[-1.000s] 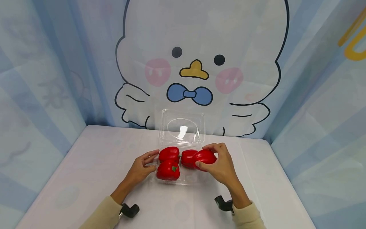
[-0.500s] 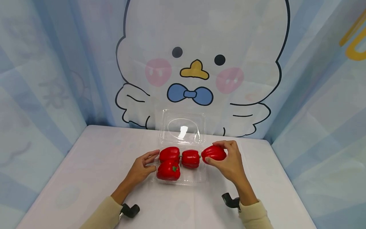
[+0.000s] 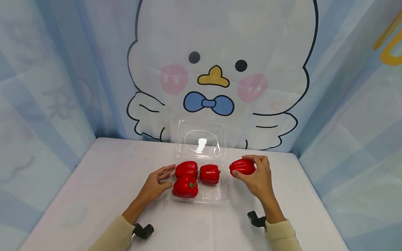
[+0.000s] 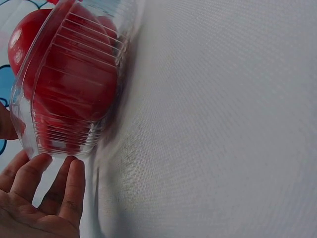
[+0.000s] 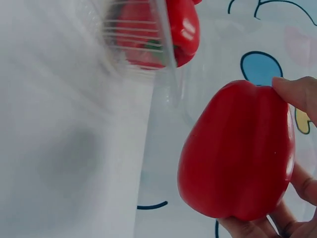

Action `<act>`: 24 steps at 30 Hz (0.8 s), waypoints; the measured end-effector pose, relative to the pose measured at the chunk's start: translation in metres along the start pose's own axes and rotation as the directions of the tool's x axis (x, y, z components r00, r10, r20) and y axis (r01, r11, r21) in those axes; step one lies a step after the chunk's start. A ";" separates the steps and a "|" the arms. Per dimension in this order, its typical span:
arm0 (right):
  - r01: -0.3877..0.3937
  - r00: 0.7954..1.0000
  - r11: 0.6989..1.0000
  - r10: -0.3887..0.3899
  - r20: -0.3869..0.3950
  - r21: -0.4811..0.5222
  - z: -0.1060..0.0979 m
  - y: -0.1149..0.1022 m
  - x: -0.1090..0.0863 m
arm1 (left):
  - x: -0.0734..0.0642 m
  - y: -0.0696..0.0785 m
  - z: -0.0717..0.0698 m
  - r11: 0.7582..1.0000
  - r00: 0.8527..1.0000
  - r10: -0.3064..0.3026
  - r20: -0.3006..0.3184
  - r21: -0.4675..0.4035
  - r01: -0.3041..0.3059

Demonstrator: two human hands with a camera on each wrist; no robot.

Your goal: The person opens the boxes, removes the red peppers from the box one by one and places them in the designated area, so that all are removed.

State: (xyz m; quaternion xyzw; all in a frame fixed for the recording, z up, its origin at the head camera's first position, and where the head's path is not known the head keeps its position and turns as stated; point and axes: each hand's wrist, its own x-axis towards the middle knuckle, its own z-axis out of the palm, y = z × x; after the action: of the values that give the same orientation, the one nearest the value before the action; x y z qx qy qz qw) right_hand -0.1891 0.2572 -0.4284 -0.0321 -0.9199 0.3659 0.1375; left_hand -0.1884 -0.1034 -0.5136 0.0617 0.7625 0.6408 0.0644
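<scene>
My right hand grips a red bell pepper between thumb and fingers, to the right of the clear plastic clamshell box. In the right wrist view this bell pepper is held up with its smooth lobed side showing. Three more red peppers lie in the box: one at the back left, one in front of it, and one at the back right. Fairly straight, the fingers of my left hand have their tips at the box's ribbed wall on its left side.
The box's clear lid stands raised at the back, near the table's far edge. A white cloth covers the table. Curtains enclose the left, back and right, with a cartoon bird printed behind.
My right hand has carried its bell pepper rightward, from over the back-right pepper to outside the box. The left hand and the box have stayed in place.
</scene>
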 end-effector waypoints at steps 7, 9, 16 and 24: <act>-0.032 0.999 0.999 0.032 -0.028 0.010 0.006 0.016 0.003 | -0.001 0.001 0.000 1.000 1.000 0.001 0.001 0.001 -0.001; -0.040 0.999 0.999 0.040 -0.034 0.008 0.010 0.021 0.005 | -0.001 0.001 0.000 1.000 1.000 -0.002 0.004 -0.004 0.002; -0.054 0.996 0.999 0.054 -0.070 0.010 0.024 0.040 0.011 | -0.001 0.000 0.000 1.000 1.000 -0.006 0.002 -0.007 0.006; -0.086 0.993 0.996 0.086 -0.082 0.014 0.038 0.053 0.016 | 0.000 -0.002 0.000 1.000 1.000 0.012 0.007 0.004 -0.012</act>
State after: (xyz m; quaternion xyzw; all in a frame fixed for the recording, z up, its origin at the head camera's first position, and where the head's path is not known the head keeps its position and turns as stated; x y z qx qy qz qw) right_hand -0.2174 0.2736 -0.4871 -0.0860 -0.9093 0.3745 0.1596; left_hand -0.1888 -0.1040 -0.5158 0.0685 0.7630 0.6396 0.0633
